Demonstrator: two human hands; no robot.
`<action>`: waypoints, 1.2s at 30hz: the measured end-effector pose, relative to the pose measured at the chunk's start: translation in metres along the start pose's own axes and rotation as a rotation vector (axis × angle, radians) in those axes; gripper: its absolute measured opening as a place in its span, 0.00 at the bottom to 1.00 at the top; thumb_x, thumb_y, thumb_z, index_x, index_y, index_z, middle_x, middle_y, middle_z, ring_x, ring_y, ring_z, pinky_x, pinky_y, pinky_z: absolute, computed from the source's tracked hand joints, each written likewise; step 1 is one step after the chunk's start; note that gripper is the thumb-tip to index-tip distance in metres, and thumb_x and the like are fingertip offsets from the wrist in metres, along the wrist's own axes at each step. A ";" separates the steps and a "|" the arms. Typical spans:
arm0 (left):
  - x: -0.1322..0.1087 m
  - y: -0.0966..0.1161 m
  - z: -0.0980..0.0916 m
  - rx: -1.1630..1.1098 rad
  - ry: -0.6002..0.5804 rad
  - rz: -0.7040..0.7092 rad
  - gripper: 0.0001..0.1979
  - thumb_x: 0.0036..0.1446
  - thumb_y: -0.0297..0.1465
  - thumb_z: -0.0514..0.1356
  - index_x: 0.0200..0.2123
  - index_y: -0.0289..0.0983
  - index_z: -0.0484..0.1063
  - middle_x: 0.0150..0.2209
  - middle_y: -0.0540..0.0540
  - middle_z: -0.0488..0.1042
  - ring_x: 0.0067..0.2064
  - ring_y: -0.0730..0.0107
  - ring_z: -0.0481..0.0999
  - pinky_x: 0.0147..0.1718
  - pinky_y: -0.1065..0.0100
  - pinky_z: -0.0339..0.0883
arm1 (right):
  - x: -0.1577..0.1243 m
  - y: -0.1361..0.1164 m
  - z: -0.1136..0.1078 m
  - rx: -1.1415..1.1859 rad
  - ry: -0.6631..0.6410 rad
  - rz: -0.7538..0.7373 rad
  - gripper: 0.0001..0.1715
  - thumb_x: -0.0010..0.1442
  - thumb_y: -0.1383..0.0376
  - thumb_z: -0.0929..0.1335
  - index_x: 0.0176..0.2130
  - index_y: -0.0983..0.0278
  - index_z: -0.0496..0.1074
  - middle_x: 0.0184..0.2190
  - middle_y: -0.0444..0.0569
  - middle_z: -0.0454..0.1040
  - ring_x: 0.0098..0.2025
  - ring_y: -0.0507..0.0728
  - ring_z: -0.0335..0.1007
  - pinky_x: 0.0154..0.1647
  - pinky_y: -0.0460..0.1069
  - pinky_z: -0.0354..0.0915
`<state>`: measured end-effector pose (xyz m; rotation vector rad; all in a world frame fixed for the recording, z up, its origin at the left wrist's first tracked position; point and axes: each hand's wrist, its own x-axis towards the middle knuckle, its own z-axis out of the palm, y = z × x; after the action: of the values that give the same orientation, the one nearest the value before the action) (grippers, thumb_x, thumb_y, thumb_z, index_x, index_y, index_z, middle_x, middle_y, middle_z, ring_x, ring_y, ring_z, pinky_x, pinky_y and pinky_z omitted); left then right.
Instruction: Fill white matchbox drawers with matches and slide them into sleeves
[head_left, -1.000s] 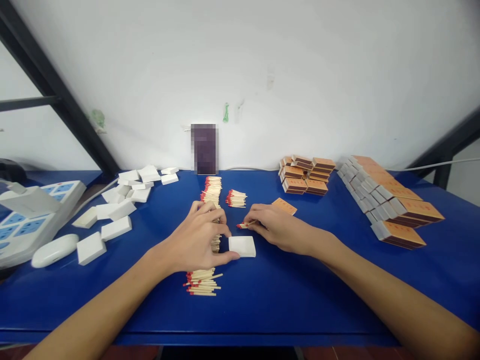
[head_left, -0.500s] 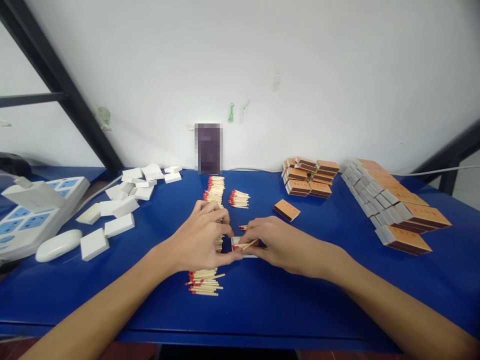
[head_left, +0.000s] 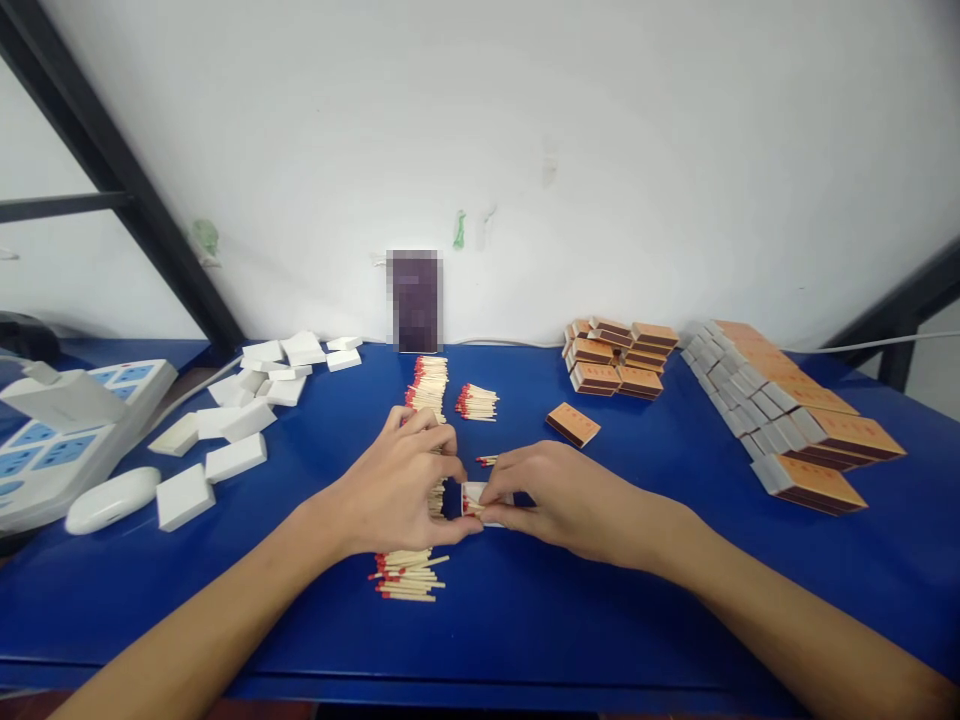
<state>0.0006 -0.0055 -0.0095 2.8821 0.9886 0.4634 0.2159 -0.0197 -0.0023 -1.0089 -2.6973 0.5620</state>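
Left hand (head_left: 401,487) pinching tray (head_left: 474,489) (long axis left-right); right hand (head_left: 555,497) pinching matches (head_left: 472,507), heads left.

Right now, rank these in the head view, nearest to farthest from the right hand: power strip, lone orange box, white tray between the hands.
1. White tray: just left.
2. Lone orange box: just beyond.
3. Power strip: far left.

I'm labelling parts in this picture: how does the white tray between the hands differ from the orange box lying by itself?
Colour: the white tray is pale, while the orange box has a dark side. 
Top: the white tray is open, showing matches; the orange box's top is covered. 
Place: the white tray sits between the left hand and right hand; the orange box lies apart from both. 
Shared: both are small and rectangular.
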 end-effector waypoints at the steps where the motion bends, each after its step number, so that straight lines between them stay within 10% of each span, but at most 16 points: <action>1: 0.000 0.000 0.000 -0.001 -0.005 -0.006 0.18 0.50 0.49 0.64 0.33 0.40 0.78 0.34 0.48 0.70 0.40 0.62 0.66 0.44 0.57 0.51 | -0.001 -0.001 -0.002 0.016 0.000 -0.012 0.13 0.65 0.60 0.65 0.36 0.61 0.79 0.31 0.46 0.78 0.35 0.54 0.72 0.43 0.50 0.63; 16: 0.001 0.003 -0.001 0.100 0.107 0.012 0.17 0.51 0.46 0.64 0.34 0.38 0.77 0.36 0.46 0.72 0.42 0.60 0.66 0.44 0.56 0.52 | -0.002 -0.001 -0.009 -0.050 0.130 0.023 0.09 0.63 0.61 0.66 0.36 0.62 0.74 0.29 0.44 0.74 0.30 0.52 0.66 0.42 0.51 0.55; 30: 0.000 0.003 0.002 0.098 0.100 0.038 0.16 0.51 0.45 0.64 0.33 0.38 0.77 0.36 0.46 0.73 0.42 0.60 0.67 0.43 0.57 0.51 | -0.001 0.004 -0.007 0.108 -0.078 -0.080 0.13 0.63 0.71 0.62 0.29 0.63 0.72 0.23 0.40 0.69 0.23 0.48 0.56 0.29 0.45 0.53; 36: 0.000 0.005 0.001 0.065 0.046 0.018 0.17 0.52 0.47 0.63 0.32 0.38 0.77 0.35 0.47 0.72 0.40 0.62 0.66 0.43 0.57 0.51 | 0.002 0.013 -0.009 -0.014 0.095 0.201 0.13 0.61 0.67 0.64 0.43 0.63 0.77 0.21 0.42 0.70 0.23 0.50 0.60 0.30 0.46 0.55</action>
<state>0.0034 -0.0093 -0.0101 2.9531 1.0036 0.5105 0.2252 -0.0072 0.0009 -1.2865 -2.5375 0.5170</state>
